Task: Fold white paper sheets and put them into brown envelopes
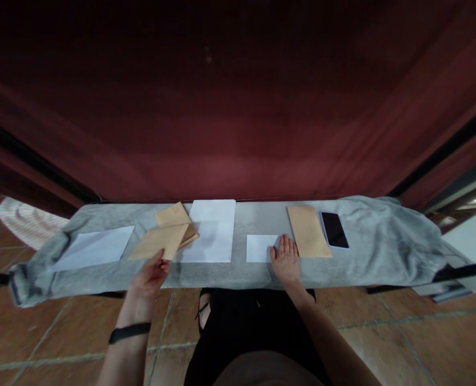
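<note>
My left hand point(153, 273) pinches the near edge of a brown envelope point(159, 241), which is lifted over a few other brown envelopes point(173, 214). My right hand point(286, 260) lies flat with its fingers stretched out on the right part of a small white sheet of paper point(257, 247). Between the hands is a stack of larger white paper point(213, 230), its left edge partly covered by the envelopes. Just right of my right hand, another brown envelope point(310, 231) lies flat.
A phone point(335, 230) with a pale purple edge lies beside the right envelope. Another white sheet point(95, 247) is at the left. Everything rests on a grey cloth point(398, 241) over a narrow table. A dark red panel point(238, 134) rises directly behind it.
</note>
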{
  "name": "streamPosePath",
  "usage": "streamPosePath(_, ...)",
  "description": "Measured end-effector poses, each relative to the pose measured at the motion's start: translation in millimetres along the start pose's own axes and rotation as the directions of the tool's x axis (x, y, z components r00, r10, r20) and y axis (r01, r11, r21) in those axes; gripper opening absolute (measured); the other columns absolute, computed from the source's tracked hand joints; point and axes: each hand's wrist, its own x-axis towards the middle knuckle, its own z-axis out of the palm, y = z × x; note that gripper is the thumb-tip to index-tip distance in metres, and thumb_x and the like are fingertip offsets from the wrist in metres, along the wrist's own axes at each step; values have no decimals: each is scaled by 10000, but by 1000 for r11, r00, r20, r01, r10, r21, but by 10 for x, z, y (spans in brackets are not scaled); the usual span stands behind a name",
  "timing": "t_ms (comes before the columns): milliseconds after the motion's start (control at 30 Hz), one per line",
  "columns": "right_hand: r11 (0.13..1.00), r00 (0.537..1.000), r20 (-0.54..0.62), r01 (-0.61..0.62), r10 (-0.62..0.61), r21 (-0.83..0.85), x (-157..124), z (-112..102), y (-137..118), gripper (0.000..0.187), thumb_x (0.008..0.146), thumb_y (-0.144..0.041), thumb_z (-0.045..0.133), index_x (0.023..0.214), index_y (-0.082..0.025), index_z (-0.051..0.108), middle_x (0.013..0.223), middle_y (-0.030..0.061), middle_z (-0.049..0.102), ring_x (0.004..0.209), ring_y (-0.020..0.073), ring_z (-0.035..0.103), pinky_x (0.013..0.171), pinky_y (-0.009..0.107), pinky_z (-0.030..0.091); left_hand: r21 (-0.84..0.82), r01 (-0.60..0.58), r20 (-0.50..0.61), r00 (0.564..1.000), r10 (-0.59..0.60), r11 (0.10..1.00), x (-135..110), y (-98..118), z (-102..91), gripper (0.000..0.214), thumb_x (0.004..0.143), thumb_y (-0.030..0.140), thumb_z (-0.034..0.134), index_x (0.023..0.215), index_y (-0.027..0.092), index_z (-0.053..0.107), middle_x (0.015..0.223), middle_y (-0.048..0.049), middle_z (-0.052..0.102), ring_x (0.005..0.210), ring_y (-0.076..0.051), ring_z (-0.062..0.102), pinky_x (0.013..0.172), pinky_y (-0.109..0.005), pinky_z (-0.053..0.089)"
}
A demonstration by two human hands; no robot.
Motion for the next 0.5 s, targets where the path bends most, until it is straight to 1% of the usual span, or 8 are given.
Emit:
streamPosePath(67,1000,1000,-1,1,-1,22,3,-13,-2,621,1018,-389,320,1490,9,384,1547,247,386,1434,333,370,1168,493,286,-2,12,63,998,-11,1000,-139,-197,26,164,849,92,644,741,183,560,526,54,519,416,-58,486,343,-133,375)
streamPosePath(100,999,1000,-2,2,-2,35,5,-22,-1,614,1019,-382,320,1491,6,384,1547,245,387,1433,331,371,1169,494,287,9,29,98,995,-30,1000,-214,-339,58,148,845,101,658,750,189,587,550,38,549,435,-71,509,350,-151,403)
streamPosePath(167,998,1000,-8,8,-8,69,10,-48,2,605,1020,-369,325,1492,5,383,1546,247,389,1434,331,368,1168,500,295,21,42,126,991,-44,999,-371,-690,150,191,785,101,725,699,200,587,578,16,589,452,-87,535,367,-178,438)
streamPosePath(233,992,999,-23,31,-29,119,11,-85,3,589,1021,-351,322,1489,1,387,1550,244,385,1442,328,354,1166,510,306,8,-14,137,990,13,1000,-523,-1075,268,289,685,103,799,636,202,531,573,33,592,492,-100,591,457,-191,510)
streamPosePath(333,964,994,-47,108,-100,242,-21,-163,-38,545,1021,-321,312,1476,-42,422,1555,208,396,1463,298,323,1170,508,321,-7,-19,148,989,20,1000,-707,-1565,446,395,591,104,838,591,211,458,607,52,626,588,-113,663,626,-218,582)
streamPosePath(400,926,990,-48,138,-130,351,-75,-223,-122,516,1020,-319,314,1453,-82,466,1537,179,433,1457,268,339,1174,479,339,-5,-29,174,984,30,1000,-790,-1774,542,371,581,118,840,598,216,483,625,45,646,646,-137,693,717,-261,601)
streamPosePath(500,846,994,2,95,-113,525,-193,-303,-333,485,1015,-348,341,1410,-136,526,1473,156,511,1383,235,448,1154,410,388,32,-68,239,969,58,997,-875,-1917,638,274,612,167,830,654,222,565,711,8,707,788,-190,732,825,-325,599)
